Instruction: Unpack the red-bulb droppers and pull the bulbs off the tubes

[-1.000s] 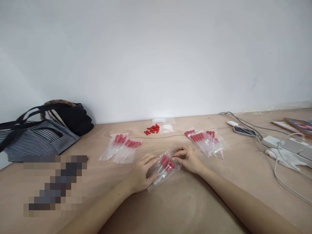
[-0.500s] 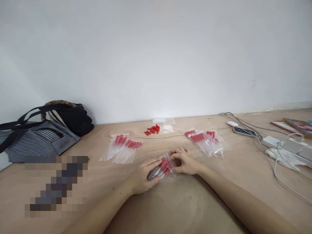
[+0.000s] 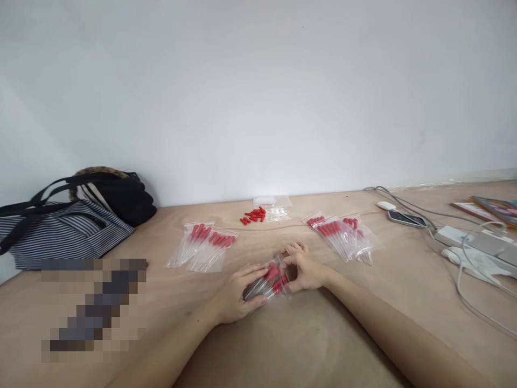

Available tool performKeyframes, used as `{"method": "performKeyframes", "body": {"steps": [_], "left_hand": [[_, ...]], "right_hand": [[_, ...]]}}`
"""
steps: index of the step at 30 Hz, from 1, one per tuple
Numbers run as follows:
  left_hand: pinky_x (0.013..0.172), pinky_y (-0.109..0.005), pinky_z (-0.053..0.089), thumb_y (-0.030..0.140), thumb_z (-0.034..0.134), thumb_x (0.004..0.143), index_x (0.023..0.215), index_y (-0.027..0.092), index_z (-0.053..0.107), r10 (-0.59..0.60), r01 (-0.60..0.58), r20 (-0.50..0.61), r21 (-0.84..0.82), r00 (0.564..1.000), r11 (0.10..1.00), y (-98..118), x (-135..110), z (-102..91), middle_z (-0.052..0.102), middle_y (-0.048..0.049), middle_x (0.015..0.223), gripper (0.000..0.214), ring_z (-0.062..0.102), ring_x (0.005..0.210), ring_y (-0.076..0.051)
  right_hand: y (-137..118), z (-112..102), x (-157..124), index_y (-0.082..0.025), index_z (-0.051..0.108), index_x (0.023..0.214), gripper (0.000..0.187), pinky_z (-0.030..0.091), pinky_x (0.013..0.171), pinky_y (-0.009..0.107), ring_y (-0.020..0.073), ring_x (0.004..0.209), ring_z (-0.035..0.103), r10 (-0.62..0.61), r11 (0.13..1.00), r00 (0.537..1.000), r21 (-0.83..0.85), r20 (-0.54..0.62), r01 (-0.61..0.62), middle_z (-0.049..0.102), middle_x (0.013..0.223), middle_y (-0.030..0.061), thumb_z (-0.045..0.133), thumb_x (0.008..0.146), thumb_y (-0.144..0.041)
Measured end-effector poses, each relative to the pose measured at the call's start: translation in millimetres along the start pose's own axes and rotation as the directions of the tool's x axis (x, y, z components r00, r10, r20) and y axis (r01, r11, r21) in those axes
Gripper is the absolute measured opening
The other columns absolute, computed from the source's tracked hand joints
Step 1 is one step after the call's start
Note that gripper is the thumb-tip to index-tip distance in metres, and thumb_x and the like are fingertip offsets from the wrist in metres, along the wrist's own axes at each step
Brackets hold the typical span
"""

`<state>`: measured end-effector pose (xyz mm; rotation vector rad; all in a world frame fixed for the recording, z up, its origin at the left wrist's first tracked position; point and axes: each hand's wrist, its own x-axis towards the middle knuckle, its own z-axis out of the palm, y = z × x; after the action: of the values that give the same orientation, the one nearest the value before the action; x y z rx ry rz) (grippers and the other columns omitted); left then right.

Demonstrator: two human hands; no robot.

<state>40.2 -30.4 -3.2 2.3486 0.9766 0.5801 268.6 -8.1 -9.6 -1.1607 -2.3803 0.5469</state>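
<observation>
Between my hands lies a clear zip bag (image 3: 270,282) holding several droppers with red bulbs, its bulb end turned to the right. My left hand (image 3: 241,295) is closed around the tube end, fingers along the far edge and thumb on the near edge. At the bulb end my right hand (image 3: 304,269) pinches the bag's opening edge with curled fingers and thumb; whether the seal is closed I cannot tell. Filled dropper bags (image 3: 205,249) lie overlapped to the left, and more filled bags (image 3: 343,237) are fanned out on the right.
Loose red bulbs (image 3: 253,216) and clear tubes (image 3: 278,214) lie near the wall, by flat plastic bags (image 3: 264,200). A striped bag (image 3: 68,231) sits at left, near a pixelated patch. Cables, a phone-like device (image 3: 406,218) and a power strip (image 3: 452,236) occupy the right.
My right hand has shifted slightly left along the bag's opening edge, with its fingers curled in more. My left hand has stayed on the tube end.
</observation>
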Motion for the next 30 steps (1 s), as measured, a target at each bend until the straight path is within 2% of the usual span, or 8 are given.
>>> {"method": "performKeyframes", "body": {"steps": [3, 8, 12, 18, 22, 24, 27, 30], "left_hand": [[0.102, -0.041, 0.029, 0.034, 0.06, 0.073, 0.121, 0.026, 0.05, 0.012, -0.012, 0.003, 0.012, 1.0, 1.0, 0, -1, -0.4, 0.05, -0.0048, 0.127, 0.05, 0.042, 0.119, -0.024], [0.103, -0.042, 0.028, 0.034, 0.06, 0.073, 0.123, 0.025, 0.049, 0.0, -0.001, 0.037, 0.038, 0.999, 0.999, 0, -1, -0.7, 0.048, -0.0057, 0.129, 0.052, 0.041, 0.12, -0.024], [0.102, -0.041, 0.029, 0.035, 0.061, 0.072, 0.121, 0.027, 0.05, 0.014, -0.014, 0.016, 0.012, 1.0, 1.0, -1, -2, -1.4, 0.051, -0.0047, 0.126, 0.051, 0.043, 0.118, -0.023], [0.101, -0.042, 0.031, 0.039, 0.057, 0.074, 0.124, 0.025, 0.047, -0.101, 0.094, 0.059, 0.113, 0.993, 0.989, -5, -12, -8.7, 0.046, -0.0061, 0.131, 0.052, 0.038, 0.122, -0.025], [0.101, -0.04, 0.032, 0.039, 0.055, 0.076, 0.125, 0.024, 0.046, -0.114, 0.1, 0.076, 0.163, 0.991, 0.981, -5, -18, -15.1, 0.045, -0.0054, 0.131, 0.052, 0.039, 0.122, -0.023], [0.101, -0.04, 0.032, 0.039, 0.055, 0.076, 0.124, 0.024, 0.046, -0.125, 0.11, 0.076, 0.177, 0.989, 0.978, -5, -20, -17.3, 0.045, -0.0055, 0.131, 0.052, 0.039, 0.121, -0.023], [0.1, -0.04, 0.033, 0.04, 0.055, 0.075, 0.123, 0.024, 0.047, -0.142, 0.128, 0.066, 0.182, 0.988, 0.975, -3, -21, -19.2, 0.046, -0.0053, 0.131, 0.051, 0.041, 0.12, -0.023], [0.099, -0.04, 0.034, 0.041, 0.056, 0.075, 0.122, 0.024, 0.048, -0.147, 0.133, 0.064, 0.18, 0.987, 0.975, -3, -20, -19.8, 0.047, -0.0055, 0.13, 0.05, 0.042, 0.119, -0.023]], "right_hand": [[0, -7, -2, -0.023, 0.065, 0.069, 0.023, 0.021, 0.092, 0.042, 0.0207, 0.099, 0.044, -0.049, 0.999, 0.999, -0.007, 0.009, 0.049, 0.053, 0.104, 0.0009, 0.074, 0.049, -0.03], [1, -14, -3, -0.027, 0.066, 0.076, 0.027, 0.014, 0.095, 0.047, 0.0231, 0.103, 0.042, -0.097, 0.992, 0.994, -0.073, 0.05, 0.101, 0.053, 0.111, 0.0, 0.072, 0.051, -0.034], [3, -17, -4, -0.023, 0.063, 0.066, 0.021, 0.015, 0.095, 0.046, 0.0218, 0.102, 0.044, -0.097, 0.991, 0.995, -0.088, 0.031, 0.1, 0.054, 0.107, -0.0007, 0.073, 0.049, -0.031], [19, -34, -9, -0.023, 0.062, 0.066, 0.019, 0.02, 0.092, 0.042, 0.0203, 0.097, 0.046, -0.043, 0.983, 0.998, -0.175, 0.049, 0.05, 0.055, 0.098, -0.0004, 0.071, 0.05, -0.025], [28, -46, -12, -0.022, 0.062, 0.071, 0.022, 0.023, 0.09, 0.042, 0.022, 0.096, 0.045, 0.032, 0.976, 0.992, -0.219, 0.121, -0.004, 0.055, 0.097, 0.0023, 0.07, 0.051, -0.027], [28, -49, -12, -0.022, 0.063, 0.08, 0.028, 0.024, 0.088, 0.042, 0.0235, 0.097, 0.043, 0.06, 0.968, 0.989, -0.248, 0.138, -0.024, 0.054, 0.1, 0.004, 0.069, 0.053, -0.026], [22, -47, -9, -0.024, 0.062, 0.093, 0.039, 0.026, 0.088, 0.041, 0.0238, 0.098, 0.044, 0.031, 0.969, 0.983, -0.248, 0.182, 0.015, 0.054, 0.101, 0.0041, 0.069, 0.055, -0.031], [15, -42, -2, -0.024, 0.062, 0.091, 0.03, 0.031, 0.084, 0.035, 0.0207, 0.094, 0.049, -0.037, 0.975, 0.956, -0.197, 0.291, 0.097, 0.057, 0.096, 0.0018, 0.066, 0.062, -0.033]]}}
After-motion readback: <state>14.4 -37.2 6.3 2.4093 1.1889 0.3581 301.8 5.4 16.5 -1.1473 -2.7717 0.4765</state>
